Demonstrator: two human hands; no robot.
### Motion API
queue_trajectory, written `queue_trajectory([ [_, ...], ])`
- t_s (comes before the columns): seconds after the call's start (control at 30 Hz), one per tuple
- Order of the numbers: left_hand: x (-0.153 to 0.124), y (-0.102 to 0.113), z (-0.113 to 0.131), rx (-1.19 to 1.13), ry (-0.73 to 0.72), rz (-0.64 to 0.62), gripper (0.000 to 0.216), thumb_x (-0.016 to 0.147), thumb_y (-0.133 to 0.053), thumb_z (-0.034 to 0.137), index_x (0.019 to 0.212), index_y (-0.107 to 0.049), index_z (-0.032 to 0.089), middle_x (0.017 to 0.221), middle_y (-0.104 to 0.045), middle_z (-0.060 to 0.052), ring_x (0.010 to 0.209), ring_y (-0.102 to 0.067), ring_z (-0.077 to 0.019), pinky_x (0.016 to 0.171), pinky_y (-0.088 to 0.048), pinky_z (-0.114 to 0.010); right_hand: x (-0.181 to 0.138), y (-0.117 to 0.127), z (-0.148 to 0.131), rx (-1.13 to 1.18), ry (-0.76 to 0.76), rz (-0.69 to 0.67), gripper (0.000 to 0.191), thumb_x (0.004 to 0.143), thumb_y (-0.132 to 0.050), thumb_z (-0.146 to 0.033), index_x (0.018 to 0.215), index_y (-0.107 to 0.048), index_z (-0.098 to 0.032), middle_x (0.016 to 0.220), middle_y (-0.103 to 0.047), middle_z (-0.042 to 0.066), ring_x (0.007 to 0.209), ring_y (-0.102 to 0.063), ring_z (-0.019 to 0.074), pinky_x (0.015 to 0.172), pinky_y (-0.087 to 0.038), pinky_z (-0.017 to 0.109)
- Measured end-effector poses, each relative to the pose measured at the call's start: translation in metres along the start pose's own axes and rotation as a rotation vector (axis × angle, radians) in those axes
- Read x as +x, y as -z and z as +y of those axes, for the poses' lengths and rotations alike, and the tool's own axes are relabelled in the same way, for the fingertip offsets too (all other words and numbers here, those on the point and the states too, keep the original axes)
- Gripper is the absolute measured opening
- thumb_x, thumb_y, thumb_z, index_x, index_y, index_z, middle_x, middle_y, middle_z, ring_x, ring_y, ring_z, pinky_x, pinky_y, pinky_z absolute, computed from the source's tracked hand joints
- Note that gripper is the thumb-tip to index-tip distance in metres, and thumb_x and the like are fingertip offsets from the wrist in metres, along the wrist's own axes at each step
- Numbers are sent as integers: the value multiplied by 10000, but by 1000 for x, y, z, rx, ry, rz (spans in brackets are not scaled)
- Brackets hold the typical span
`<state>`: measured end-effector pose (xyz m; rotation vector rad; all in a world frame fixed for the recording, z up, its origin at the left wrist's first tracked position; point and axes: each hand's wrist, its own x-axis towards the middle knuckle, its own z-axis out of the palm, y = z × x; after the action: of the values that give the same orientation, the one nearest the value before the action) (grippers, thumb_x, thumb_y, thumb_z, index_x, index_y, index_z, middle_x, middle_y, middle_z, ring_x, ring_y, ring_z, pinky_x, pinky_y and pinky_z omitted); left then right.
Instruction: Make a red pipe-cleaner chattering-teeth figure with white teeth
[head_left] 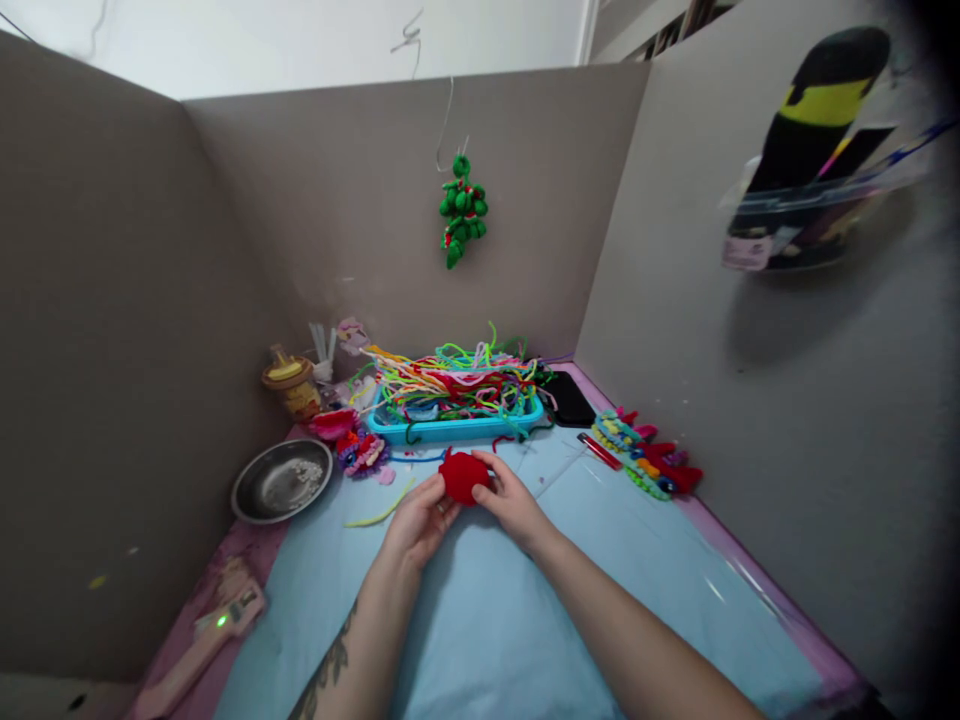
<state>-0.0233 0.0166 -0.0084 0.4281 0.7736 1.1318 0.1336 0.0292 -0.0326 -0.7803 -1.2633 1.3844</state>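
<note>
The light-blue-covered worktop [480, 625] spreads beneath the left hand [417, 520] and right hand [517, 505]; beyond them sits a blue tray [457, 431] of multicoloured yarn strands [461, 382]; to their left, a metal bowl [277, 488]; both hands grasp a rounded red yarn piece [463, 477] between them; a yellow-green strand [381, 515] lies left of the left hand.

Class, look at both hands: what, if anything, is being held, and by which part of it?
A red, rounded, crocheted-looking piece: the left hand holds its lower left edge, the right hand its right edge.
</note>
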Motion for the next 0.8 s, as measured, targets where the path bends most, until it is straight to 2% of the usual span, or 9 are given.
queue_trajectory([
  [0.13,5,2,-1,-15,-20,75,257,785,-586,74,1031,-642,124,913,-730,-77,752,-690,-142,692,-547,-216,-2,-1,-2,1,-18,15,569,758,-595,-580,1199,-535,-225,1175,-618,95,1064,-591,256,930,-452,440],
  [0.27,3,-3,3,-101,-11,104,208,854,-521,131,1031,-627,106,874,-728,-87,805,-689,-157,761,-544,-249,-2,-2,-1,92,-74,81,499,807,-523,-577,1163,-571,-231,1154,-631,84,1024,-606,251,841,-504,426],
  [0.43,-2,-9,7,-236,-10,-19,416,930,-373,396,1081,-593,78,950,-711,-137,927,-661,-216,857,-513,-371,-3,-4,-2,128,-82,133,460,826,-499,-568,1123,-584,-227,1112,-633,87,821,-633,190,697,-524,343],
  [0.57,-1,-6,6,-268,-21,-73,495,923,-328,471,1123,-569,88,1003,-694,-144,967,-638,-223,887,-482,-397,-7,-8,-4,174,-62,124,460,815,-506,-586,1090,-569,-223,1095,-591,96,724,-636,157,647,-511,306],
  [0.7,0,-3,5,-252,-22,-39,439,911,-379,452,1091,-585,109,938,-705,-121,864,-657,-199,846,-497,-380,-9,-11,-8,190,-89,64,453,806,-516,-593,1084,-551,-237,1042,-576,77,694,-642,151,624,-502,292],
  [0.8,0,-3,4,-232,-33,-17,285,907,-438,303,1064,-604,134,916,-715,-86,823,-665,-170,826,-510,-345,-9,-10,-9,161,-78,67,452,806,-512,-590,1076,-547,-229,996,-589,69,650,-615,137,580,-478,272],
])
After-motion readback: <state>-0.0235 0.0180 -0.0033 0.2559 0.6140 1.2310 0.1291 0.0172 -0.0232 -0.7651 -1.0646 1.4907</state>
